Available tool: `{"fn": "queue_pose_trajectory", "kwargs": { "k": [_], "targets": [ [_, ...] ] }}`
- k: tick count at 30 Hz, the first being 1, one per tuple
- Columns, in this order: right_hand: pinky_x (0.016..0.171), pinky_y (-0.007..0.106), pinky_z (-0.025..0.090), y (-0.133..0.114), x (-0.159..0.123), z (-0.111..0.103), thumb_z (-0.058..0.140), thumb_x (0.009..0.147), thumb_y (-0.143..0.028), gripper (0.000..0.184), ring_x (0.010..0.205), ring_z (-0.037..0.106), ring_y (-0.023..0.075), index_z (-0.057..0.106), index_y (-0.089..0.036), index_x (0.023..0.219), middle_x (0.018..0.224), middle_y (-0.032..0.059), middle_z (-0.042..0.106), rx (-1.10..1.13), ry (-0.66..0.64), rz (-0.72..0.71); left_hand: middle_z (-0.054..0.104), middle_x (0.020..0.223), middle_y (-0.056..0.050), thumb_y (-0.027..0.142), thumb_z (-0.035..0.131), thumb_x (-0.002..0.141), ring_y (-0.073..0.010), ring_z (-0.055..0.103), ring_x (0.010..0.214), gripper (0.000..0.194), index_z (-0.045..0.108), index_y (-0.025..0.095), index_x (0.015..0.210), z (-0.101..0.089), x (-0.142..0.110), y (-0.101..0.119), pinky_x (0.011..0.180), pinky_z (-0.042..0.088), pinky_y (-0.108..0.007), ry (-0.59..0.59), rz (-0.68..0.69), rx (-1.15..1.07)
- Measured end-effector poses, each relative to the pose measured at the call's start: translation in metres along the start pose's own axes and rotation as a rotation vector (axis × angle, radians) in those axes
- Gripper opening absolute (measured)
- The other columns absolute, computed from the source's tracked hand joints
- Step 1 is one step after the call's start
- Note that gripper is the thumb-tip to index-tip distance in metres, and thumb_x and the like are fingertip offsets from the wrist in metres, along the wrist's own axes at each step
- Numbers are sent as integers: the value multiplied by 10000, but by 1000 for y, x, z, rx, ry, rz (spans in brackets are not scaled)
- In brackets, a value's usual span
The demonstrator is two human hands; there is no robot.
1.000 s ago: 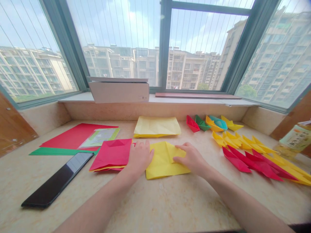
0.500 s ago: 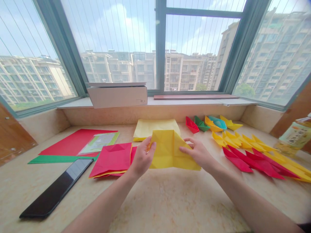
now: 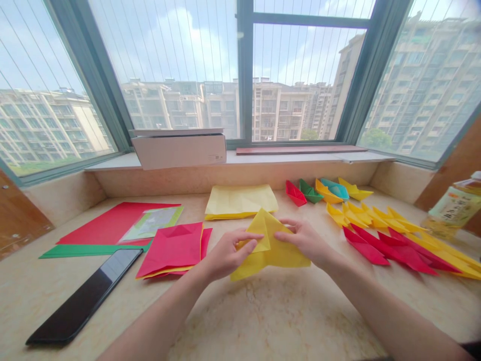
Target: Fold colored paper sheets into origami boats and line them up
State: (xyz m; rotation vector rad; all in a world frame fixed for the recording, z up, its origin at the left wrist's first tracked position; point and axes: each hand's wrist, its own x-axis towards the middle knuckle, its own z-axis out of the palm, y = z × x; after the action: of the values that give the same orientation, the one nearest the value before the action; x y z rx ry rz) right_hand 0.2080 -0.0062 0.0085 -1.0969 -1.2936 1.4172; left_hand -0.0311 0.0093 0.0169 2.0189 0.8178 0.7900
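Note:
Between my two hands is a sheet of yellow paper (image 3: 267, 253), its two top corners folded down so that it comes to a point. My left hand (image 3: 235, 250) pinches the left flap between thumb and fingers. The right flap is gripped by my right hand (image 3: 302, 238), thumb in front and fingers partly hidden behind the paper. Just beyond lies a stack of pale yellow paper (image 3: 242, 200). Left of my left hand sits a pile of red and yellow folded sheets (image 3: 171, 248).
A black phone (image 3: 86, 296) lies at the left, near red sheets (image 3: 108, 223) and a clear packet (image 3: 152, 223). Rightward stand yellow paper boats (image 3: 370, 215), red paper boats (image 3: 398, 250) and a bottle (image 3: 456, 208). A white box (image 3: 180, 150) rests on the sill.
The paper's top left corner has been folded down, giving it a peak. My left hand has moved inward and lower with that flap; my right hand stays at the right side.

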Motion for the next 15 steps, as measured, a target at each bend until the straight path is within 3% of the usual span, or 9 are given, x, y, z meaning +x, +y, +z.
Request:
{"fn": "queue_pose_trajectory", "kwargs": {
  "k": [3,7,9,12,15],
  "targets": [
    [672,291,566,-5,-3,2,770,729,-344,441,830,734,236,690,-175,1129,979,68,767,-41,-90,-22,726,926,-70,357,626,853,-192,652,818,248,718,158,970,-3,2,-2,693,497,-273,11,-141,-24],
    [743,311,563,-11,-7,0,769,729,-367,468,906,719,250,702,-183,1154,1037,66,757,-102,-169,-15,710,873,-49,334,688,792,-165,643,770,198,705,159,884,-9,1,1,645,479,-234,-78,-211,-107],
    [757,327,565,-13,-9,0,759,741,-389,482,916,717,257,693,-192,1176,1042,62,753,-96,-188,-16,707,939,-62,335,698,785,-168,658,767,265,686,172,993,-7,0,4,636,497,-241,-62,-220,-212],
    [747,338,570,-13,-10,0,742,755,-426,494,914,718,267,686,-198,1189,1026,62,752,-101,-194,-7,694,1083,-97,329,707,781,-188,694,781,511,572,218,1262,-1,-1,6,650,542,-282,-39,-242,-432],
    [736,328,571,-10,-8,0,748,745,-434,508,925,712,270,687,-188,1185,1037,68,748,-156,-170,-24,709,1084,-115,299,741,746,-221,710,839,581,569,197,1291,2,-1,5,696,557,-303,-31,-281,-482]
  ]
}}
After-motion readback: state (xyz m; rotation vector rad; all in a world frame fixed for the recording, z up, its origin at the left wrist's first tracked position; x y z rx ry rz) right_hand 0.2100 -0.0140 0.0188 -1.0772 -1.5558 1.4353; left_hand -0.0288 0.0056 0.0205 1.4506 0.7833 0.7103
